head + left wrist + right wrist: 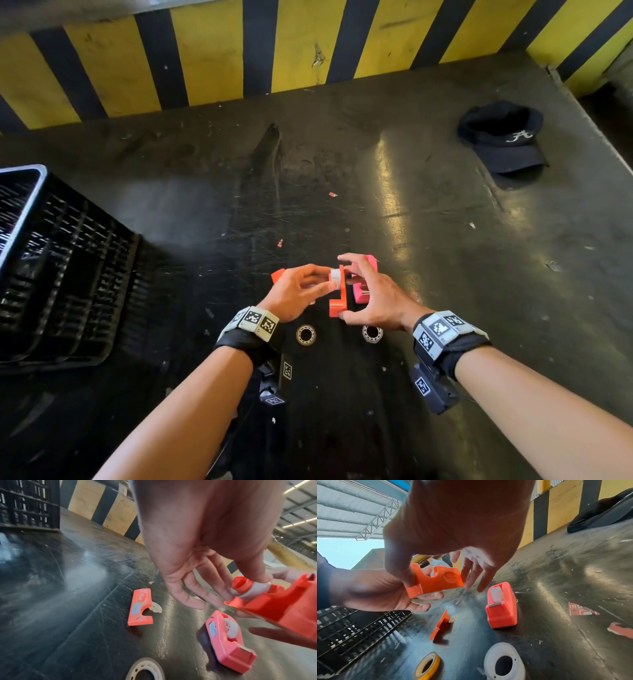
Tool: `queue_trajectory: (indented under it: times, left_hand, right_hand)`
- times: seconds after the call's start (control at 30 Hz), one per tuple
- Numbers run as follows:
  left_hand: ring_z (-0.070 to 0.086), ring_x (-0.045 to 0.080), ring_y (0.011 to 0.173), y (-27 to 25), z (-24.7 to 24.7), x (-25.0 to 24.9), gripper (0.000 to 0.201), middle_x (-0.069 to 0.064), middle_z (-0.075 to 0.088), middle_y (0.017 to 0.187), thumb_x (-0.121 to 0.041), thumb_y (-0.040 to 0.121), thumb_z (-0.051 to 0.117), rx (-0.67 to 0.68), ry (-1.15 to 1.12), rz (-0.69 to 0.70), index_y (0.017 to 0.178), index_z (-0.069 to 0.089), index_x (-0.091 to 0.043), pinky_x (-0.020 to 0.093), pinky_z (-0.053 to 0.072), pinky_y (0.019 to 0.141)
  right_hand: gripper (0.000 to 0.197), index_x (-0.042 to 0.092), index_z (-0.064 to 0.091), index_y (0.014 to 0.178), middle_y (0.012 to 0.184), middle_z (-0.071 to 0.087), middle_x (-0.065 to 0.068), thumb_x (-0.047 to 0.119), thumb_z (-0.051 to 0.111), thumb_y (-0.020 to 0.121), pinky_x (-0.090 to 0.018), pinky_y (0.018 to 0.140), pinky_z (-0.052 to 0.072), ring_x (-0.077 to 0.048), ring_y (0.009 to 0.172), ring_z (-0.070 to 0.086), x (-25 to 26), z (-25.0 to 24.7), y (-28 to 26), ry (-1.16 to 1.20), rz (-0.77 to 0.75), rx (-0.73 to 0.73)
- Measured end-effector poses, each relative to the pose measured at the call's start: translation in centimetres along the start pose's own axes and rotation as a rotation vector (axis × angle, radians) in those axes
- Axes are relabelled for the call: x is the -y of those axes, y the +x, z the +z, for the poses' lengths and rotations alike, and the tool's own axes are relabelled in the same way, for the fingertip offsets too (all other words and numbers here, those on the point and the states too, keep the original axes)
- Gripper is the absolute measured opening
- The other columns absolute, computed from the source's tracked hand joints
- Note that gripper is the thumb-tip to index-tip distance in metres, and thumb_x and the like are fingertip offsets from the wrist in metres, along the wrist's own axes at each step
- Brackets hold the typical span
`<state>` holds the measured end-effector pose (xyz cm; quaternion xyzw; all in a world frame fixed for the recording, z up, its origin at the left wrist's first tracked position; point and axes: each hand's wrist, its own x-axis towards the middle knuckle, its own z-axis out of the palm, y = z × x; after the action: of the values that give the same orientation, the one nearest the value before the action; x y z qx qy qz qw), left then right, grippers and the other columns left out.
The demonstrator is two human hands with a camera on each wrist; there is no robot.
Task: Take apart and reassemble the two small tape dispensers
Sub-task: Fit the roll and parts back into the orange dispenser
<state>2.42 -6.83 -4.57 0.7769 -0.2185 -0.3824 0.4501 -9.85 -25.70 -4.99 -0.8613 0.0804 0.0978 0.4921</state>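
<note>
My right hand (346, 286) grips the orange dispenser body (337, 298) on edge above the table, thumb at its near end and fingers over its far end. My left hand (329, 278) pinches a white-and-orange spool (247, 589) against the body's open side (274, 608). The orange side plate (140, 607) lies flat on the table to the left. A pink dispenser (501, 605) stands whole on the table behind my right hand, with its white hub showing. Two tape rolls lie near my wrists: a yellowish roll (428, 665) and a white roll (504, 662).
A black slatted crate (51, 260) stands at the left. A dark cap (503, 137) lies at the back right. A yellow-and-black striped wall (308, 44) bounds the far edge of the scratched black table (205, 205). Small red scraps (582, 609) lie to the right.
</note>
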Motion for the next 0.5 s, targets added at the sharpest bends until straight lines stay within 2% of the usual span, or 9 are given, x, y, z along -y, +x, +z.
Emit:
queue_trajectory:
  times: [0.07, 0.13, 0.23, 0.3, 0.4, 0.5]
  left_hand:
    - [0.074, 0.007, 0.109, 0.1, -0.2, 0.0, 0.042, -0.002, 0.076, 0.124, -0.031, 0.093, 0.074, 0.017, 0.054, 0.000, 0.133, 0.065, -0.021, 0.013, 0.055, 0.071]
    - [0.073, 0.010, 0.109, 0.4, -1.0, 0.2, 0.055, -0.005, 0.073, 0.129, -0.033, 0.090, 0.077, 0.032, 0.110, -0.018, 0.142, 0.059, -0.027, 0.019, 0.057, 0.075]
    - [0.072, 0.013, 0.107, 0.9, -3.2, 1.4, 0.064, -0.004, 0.071, 0.126, -0.033, 0.081, 0.085, -0.124, 0.296, -0.086, 0.139, 0.058, -0.032, 0.035, 0.060, 0.092]
    - [0.064, 0.022, 0.121, 1.2, -4.8, 2.9, 0.077, 0.002, 0.064, 0.134, -0.035, 0.074, 0.089, -0.185, 0.548, -0.150, 0.142, 0.053, -0.030, 0.040, 0.053, 0.104]
    - [0.047, 0.031, 0.142, 1.4, -5.6, 4.5, 0.113, 0.006, 0.045, 0.156, -0.054, 0.063, 0.091, -0.081, 0.802, -0.299, 0.156, 0.032, -0.030, 0.053, 0.046, 0.113]
    - [0.039, 0.034, 0.148, 1.7, -5.2, 5.6, 0.126, 0.005, 0.032, 0.166, -0.055, 0.061, 0.092, -0.045, 0.880, -0.317, 0.161, 0.020, -0.028, 0.057, 0.043, 0.115]
  right_hand:
    - [0.086, 0.041, 0.037, 0.139, 0.138, 0.053, 0.010, 0.033, 0.088, 0.071, -0.035, 0.100, 0.049, -0.008, 0.122, 0.056, -0.1, 0.0, 0.1, 0.000, -0.001, 0.013]
    - [0.080, 0.040, 0.040, 0.135, 0.133, 0.056, 0.008, 0.032, 0.088, 0.072, -0.033, 0.097, 0.049, -0.009, 0.117, 0.058, -0.3, -0.2, 0.3, 0.000, 0.013, 0.010]
    - [0.081, 0.038, 0.041, 0.135, 0.134, 0.054, 0.004, 0.032, 0.090, 0.071, -0.030, 0.093, 0.047, -0.012, 0.114, 0.058, -0.4, -0.6, 1.2, -0.004, 0.038, -0.014]
    - [0.081, 0.039, 0.040, 0.134, 0.135, 0.054, 0.003, 0.034, 0.090, 0.070, -0.031, 0.094, 0.047, -0.014, 0.116, 0.057, -0.4, -0.8, 1.8, -0.020, 0.042, -0.016]
    - [0.081, 0.038, 0.041, 0.134, 0.132, 0.057, 0.007, 0.032, 0.089, 0.070, -0.035, 0.098, 0.048, -0.013, 0.118, 0.058, -0.5, -0.9, 2.8, -0.023, 0.046, -0.026]
    - [0.080, 0.036, 0.041, 0.135, 0.131, 0.056, 0.009, 0.030, 0.089, 0.071, -0.033, 0.098, 0.044, -0.011, 0.120, 0.058, -0.5, -0.8, 3.5, -0.021, 0.055, -0.005]
